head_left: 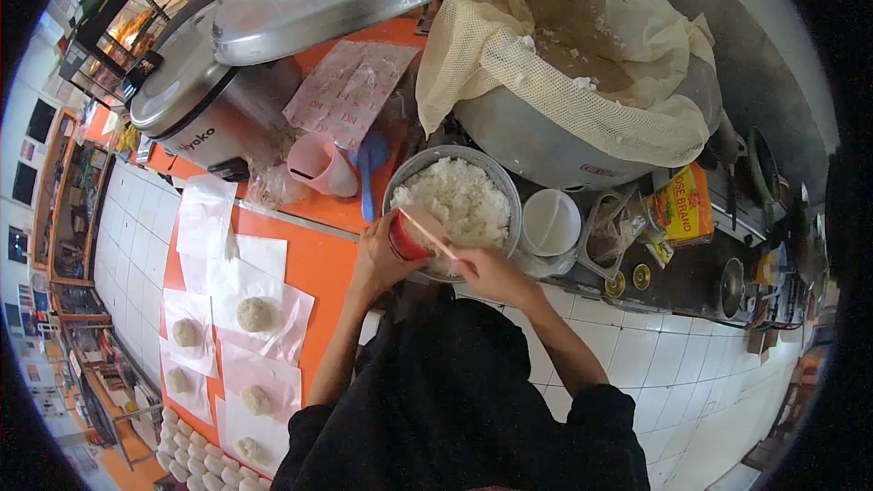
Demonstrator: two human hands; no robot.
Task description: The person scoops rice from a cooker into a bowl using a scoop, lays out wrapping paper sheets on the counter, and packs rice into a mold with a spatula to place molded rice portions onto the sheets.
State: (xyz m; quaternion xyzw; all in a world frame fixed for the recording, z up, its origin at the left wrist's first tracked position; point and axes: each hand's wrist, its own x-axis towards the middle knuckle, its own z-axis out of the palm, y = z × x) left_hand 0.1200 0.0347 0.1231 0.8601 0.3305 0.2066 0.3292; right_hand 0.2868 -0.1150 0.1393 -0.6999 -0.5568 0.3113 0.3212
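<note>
My left hand (375, 262) is wrapped round a small red cup (409, 240) at the near left side of a metal pot (516, 211). White cooked rice (462, 193) fills much of the pot. In my right hand (496, 275) is the handle of a pale pink rice paddle (426, 224), its blade lying across the mouth of the cup. How much rice the cup holds is hidden by the paddle. To the left, several round rice mounds (254, 315) sit on white paper sheets (289, 302) over the orange tabletop (332, 259).
A large cloth-lined steamer (564, 141) stands beyond the pot, with rice bits on its cloth (582, 109). A rice cooker (214, 105), pink jug (320, 164) and blue scoop (367, 173) are at the left. A white tub (552, 221) stands right of the pot.
</note>
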